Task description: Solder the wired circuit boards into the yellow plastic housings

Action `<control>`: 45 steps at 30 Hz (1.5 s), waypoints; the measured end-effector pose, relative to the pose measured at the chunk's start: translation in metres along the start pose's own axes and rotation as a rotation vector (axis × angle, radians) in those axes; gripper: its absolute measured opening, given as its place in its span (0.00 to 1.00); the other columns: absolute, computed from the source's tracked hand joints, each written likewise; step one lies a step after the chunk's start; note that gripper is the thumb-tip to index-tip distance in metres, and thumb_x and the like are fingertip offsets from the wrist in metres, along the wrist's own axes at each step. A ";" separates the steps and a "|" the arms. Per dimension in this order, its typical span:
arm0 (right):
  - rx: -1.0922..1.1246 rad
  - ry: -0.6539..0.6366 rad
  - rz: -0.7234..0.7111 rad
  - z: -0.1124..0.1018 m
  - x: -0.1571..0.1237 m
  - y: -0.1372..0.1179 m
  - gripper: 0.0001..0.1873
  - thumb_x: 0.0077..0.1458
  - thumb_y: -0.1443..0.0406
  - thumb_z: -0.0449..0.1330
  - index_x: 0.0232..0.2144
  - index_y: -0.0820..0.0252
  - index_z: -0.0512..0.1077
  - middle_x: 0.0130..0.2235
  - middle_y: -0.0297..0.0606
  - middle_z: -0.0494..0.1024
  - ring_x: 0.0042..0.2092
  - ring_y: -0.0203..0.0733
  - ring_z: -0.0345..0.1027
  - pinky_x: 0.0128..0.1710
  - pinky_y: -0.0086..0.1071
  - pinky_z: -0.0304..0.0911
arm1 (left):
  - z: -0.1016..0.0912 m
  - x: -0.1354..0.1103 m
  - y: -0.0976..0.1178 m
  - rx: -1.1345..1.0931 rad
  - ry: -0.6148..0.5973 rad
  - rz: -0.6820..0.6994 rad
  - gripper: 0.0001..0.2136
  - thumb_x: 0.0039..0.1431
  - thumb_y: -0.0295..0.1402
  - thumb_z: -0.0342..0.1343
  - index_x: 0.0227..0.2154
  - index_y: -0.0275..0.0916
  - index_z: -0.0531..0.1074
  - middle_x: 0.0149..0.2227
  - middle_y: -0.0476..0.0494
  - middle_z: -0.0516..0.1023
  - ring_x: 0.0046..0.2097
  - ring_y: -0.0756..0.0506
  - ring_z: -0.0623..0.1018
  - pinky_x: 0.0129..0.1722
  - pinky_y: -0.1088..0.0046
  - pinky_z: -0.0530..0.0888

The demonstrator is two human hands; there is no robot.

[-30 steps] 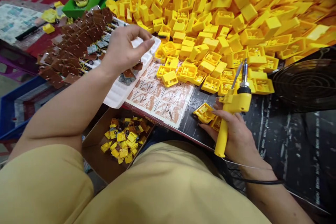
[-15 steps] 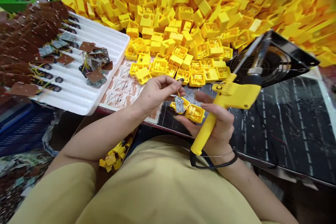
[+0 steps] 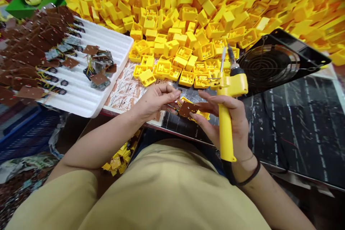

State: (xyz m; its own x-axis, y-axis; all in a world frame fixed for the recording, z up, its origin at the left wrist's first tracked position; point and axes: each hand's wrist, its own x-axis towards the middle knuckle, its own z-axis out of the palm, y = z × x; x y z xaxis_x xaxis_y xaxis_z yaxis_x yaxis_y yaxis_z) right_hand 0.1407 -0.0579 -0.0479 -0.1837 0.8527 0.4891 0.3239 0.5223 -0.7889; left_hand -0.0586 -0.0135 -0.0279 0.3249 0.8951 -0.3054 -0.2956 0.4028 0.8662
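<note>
My left hand (image 3: 157,101) is closed in a pinch on the thin wires of a small brown circuit board (image 3: 188,109). Its brown face points up, tilted over an open yellow plastic case (image 3: 205,114) that is partly covered by it. My right hand (image 3: 238,124) carries a yellow soldering gun (image 3: 226,131) in the crook between thumb and fingers, with its metal tip pointing away from me. The right thumb touches the board's edge, and the fingers reach round behind the board and case. What lies between the left fingertips is mostly hidden.
A big heap of yellow cases (image 3: 185,14) fills the back. At left stands a white ribbed foam tray (image 3: 105,39) with several wired brown boards. A black fan (image 3: 269,64) leans at right on the dark tabletop (image 3: 302,125). A blue basket (image 3: 24,125) stands below left.
The board has turned from its grey side to its brown face, and my right thumb now touches it. The soldering gun has swung left, more upright, away from the fan.
</note>
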 end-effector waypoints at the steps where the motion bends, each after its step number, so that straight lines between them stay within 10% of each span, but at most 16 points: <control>1: -0.015 -0.015 -0.011 -0.001 0.000 -0.001 0.27 0.51 0.69 0.68 0.50 0.53 0.63 0.54 0.41 0.76 0.44 0.40 0.78 0.46 0.32 0.76 | 0.000 -0.001 0.000 0.018 -0.006 0.003 0.21 0.37 0.42 0.75 0.25 0.34 0.70 0.24 0.51 0.78 0.23 0.53 0.77 0.21 0.81 0.75; 8: 0.082 0.029 -0.013 0.008 0.002 -0.009 0.24 0.52 0.70 0.66 0.49 0.51 0.63 0.39 0.30 0.79 0.37 0.37 0.78 0.39 0.30 0.77 | -0.017 -0.012 -0.004 0.145 0.018 0.097 0.23 0.44 0.52 0.69 0.32 0.35 0.77 0.29 0.45 0.80 0.27 0.50 0.78 0.23 0.78 0.74; 15: 0.123 0.056 -0.027 0.018 0.002 -0.016 0.25 0.53 0.73 0.66 0.49 0.51 0.62 0.41 0.32 0.78 0.39 0.37 0.78 0.40 0.31 0.78 | -0.020 -0.032 -0.009 0.683 -0.022 0.567 0.19 0.61 0.48 0.57 0.47 0.40 0.79 0.56 0.37 0.76 0.58 0.41 0.74 0.61 0.59 0.68; 25: -0.135 0.045 -0.162 0.017 -0.009 -0.009 0.28 0.50 0.69 0.69 0.50 0.52 0.62 0.43 0.34 0.78 0.39 0.38 0.78 0.38 0.31 0.78 | 0.006 -0.021 -0.016 -0.010 -0.018 0.150 0.20 0.45 0.51 0.69 0.29 0.38 0.76 0.26 0.49 0.78 0.28 0.51 0.77 0.28 0.78 0.73; 34: -0.466 -0.140 -0.247 0.006 0.003 0.030 0.24 0.55 0.60 0.66 0.52 0.55 0.64 0.41 0.39 0.78 0.42 0.48 0.76 0.51 0.53 0.70 | -0.028 -0.007 0.013 1.375 -0.102 0.501 0.08 0.59 0.29 0.56 0.33 0.38 0.80 0.34 0.42 0.83 0.37 0.46 0.80 0.39 0.72 0.71; 39: -0.438 -0.232 -0.307 0.004 0.001 0.026 0.20 0.57 0.62 0.64 0.51 0.54 0.65 0.45 0.37 0.79 0.47 0.44 0.75 0.51 0.43 0.71 | -0.025 0.000 -0.002 1.398 -0.142 0.480 0.06 0.58 0.28 0.58 0.34 0.35 0.79 0.30 0.45 0.82 0.31 0.49 0.78 0.33 0.75 0.69; 45: -0.404 0.006 -0.289 -0.032 -0.007 0.001 0.12 0.55 0.63 0.67 0.43 0.50 0.72 0.29 0.27 0.78 0.29 0.35 0.73 0.32 0.29 0.69 | -0.022 0.000 0.000 1.419 -0.188 0.411 0.05 0.57 0.28 0.59 0.33 0.37 0.80 0.31 0.46 0.82 0.33 0.48 0.79 0.36 0.75 0.70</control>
State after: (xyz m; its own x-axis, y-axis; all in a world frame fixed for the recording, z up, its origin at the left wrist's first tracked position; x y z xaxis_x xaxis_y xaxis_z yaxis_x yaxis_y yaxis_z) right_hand 0.1722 -0.0635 -0.0400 -0.3144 0.6729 0.6696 0.5947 0.6894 -0.4136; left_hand -0.0780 -0.0092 -0.0367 0.5789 0.8154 0.0081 0.6707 -0.4817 0.5640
